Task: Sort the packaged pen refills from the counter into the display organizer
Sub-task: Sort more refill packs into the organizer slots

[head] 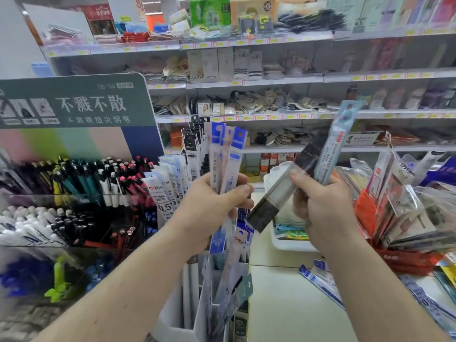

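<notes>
Shop aisle; pale counter (283,304) below stocked shelves (271,80). Green sign (74,99) reads "不溅不散", above pens (81,178). Organizer (197,304) holds refill packs marked "0.5" (162,193). Left hand (209,206) grips about three blue refills (229,154). Right hand (323,206) grips two: one dark pack (283,188), one light-blue pack (335,141). More refills on the counter (320,282); white tray (291,243) behind.
</notes>
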A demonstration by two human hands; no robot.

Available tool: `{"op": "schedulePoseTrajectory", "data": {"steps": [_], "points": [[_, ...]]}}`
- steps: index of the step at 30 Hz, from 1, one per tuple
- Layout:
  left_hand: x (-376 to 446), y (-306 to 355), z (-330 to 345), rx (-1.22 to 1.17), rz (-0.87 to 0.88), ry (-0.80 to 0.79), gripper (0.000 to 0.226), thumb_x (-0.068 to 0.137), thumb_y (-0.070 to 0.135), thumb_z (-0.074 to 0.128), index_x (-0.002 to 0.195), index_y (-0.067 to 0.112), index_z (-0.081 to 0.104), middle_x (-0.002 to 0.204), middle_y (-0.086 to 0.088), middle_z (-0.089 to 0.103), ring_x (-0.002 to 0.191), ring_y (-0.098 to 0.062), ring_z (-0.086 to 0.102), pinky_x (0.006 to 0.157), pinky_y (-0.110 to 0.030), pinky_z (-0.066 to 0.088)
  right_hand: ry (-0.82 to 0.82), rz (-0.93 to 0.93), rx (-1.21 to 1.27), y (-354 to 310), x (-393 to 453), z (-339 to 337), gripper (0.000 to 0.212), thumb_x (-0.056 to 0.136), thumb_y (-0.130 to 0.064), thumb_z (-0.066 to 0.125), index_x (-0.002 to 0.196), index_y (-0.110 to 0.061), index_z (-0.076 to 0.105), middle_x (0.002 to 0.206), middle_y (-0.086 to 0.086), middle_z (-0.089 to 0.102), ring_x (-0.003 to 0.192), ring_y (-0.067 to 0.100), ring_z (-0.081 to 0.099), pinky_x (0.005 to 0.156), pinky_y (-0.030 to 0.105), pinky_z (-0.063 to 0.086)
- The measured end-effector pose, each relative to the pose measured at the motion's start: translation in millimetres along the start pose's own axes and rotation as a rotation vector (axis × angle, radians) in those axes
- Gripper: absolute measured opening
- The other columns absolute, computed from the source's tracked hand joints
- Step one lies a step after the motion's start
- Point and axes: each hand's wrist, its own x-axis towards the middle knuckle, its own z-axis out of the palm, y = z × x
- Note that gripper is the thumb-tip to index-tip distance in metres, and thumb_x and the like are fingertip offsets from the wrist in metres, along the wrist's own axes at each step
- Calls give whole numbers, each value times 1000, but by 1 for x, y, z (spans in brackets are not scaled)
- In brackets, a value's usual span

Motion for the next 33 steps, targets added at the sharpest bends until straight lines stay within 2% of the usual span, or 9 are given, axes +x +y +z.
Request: {"op": "schedulePoseTrajectory", "data": {"steps": [3, 6, 11, 16, 21, 26, 28, 30, 33], "points": [[-6, 10, -18, -146, -18, 111, 5, 94, 8, 60, 94, 11, 65, 70, -2, 69, 58, -13, 65, 50, -21, 48, 32, -26, -6, -7, 22, -6, 23, 93, -10, 66, 74, -10, 52, 56, 0, 49, 39, 8, 33, 35, 19, 27], [-13, 13, -29, -171, -18, 144, 8, 97, 9, 56, 94, 10, 63, 64, -1, 63, 50, -13, 57, 48, -22, 44, -21, -20, -131, 2, 42, 9, 25, 93, -13, 68, 72, -9, 55, 57, 4, 54, 39, 11, 32, 36, 20, 27], [-23, 16, -34, -226, -70, 138, 6, 97, 13, 55, 93, 9, 59, 63, -3, 61, 50, -18, 59, 48, -25, 49, -212, -24, -314, 29, 61, 46, 27, 90, -16, 72, 65, -14, 62, 55, 5, 37, 49, 18, 28, 48, 29, 26], [-33, 13, -36, -216, -77, 141, 12, 97, 15, 54, 88, 8, 58, 58, -4, 63, 49, -18, 63, 50, -27, 55, -284, -118, -596, 60, 71, 66, 30, 87, -26, 76, 72, -2, 65, 58, 6, 50, 55, 20, 40, 56, 33, 36], [-39, 10, -37, -227, -88, 161, 12, 95, 17, 57, 87, 8, 59, 58, -3, 60, 47, -17, 57, 50, -27, 52, -351, -204, -825, 80, 64, 78, 15, 85, -26, 77, 84, -11, 73, 73, 0, 67, 65, 16, 57, 62, 30, 49], [-41, 7, -36, -201, -88, 167, 11, 95, 17, 59, 88, 8, 60, 58, -2, 58, 46, -14, 53, 47, -24, 47, -517, -54, -1084, 88, 60, 85, 19, 84, -27, 76, 74, -14, 66, 70, 2, 64, 61, 16, 59, 57, 31, 53], [-41, 7, -36, -208, -88, 159, 12, 95, 16, 59, 87, 8, 60, 58, -2, 58, 46, -14, 53, 47, -23, 47, -558, 27, -1108, 87, 61, 86, 21, 82, -25, 78, 75, -10, 65, 66, 2, 60, 58, 15, 55, 57, 31, 51], [-41, 6, -36, -207, -89, 156, 12, 95, 16, 59, 86, 7, 60, 58, -3, 58, 46, -14, 52, 47, -24, 47, -555, 66, -1022, 84, 64, 88, 25, 79, -25, 80, 83, -3, 69, 71, 6, 61, 62, 17, 56, 63, 36, 55], [-39, 4, -36, -216, -101, 147, 13, 96, 16, 59, 87, 6, 60, 58, -3, 57, 46, -14, 52, 48, -24, 47, -529, 18, -1000, 83, 67, 90, 14, 83, -22, 75, 83, -8, 71, 76, 6, 66, 64, 16, 59, 64, 33, 54]]}}
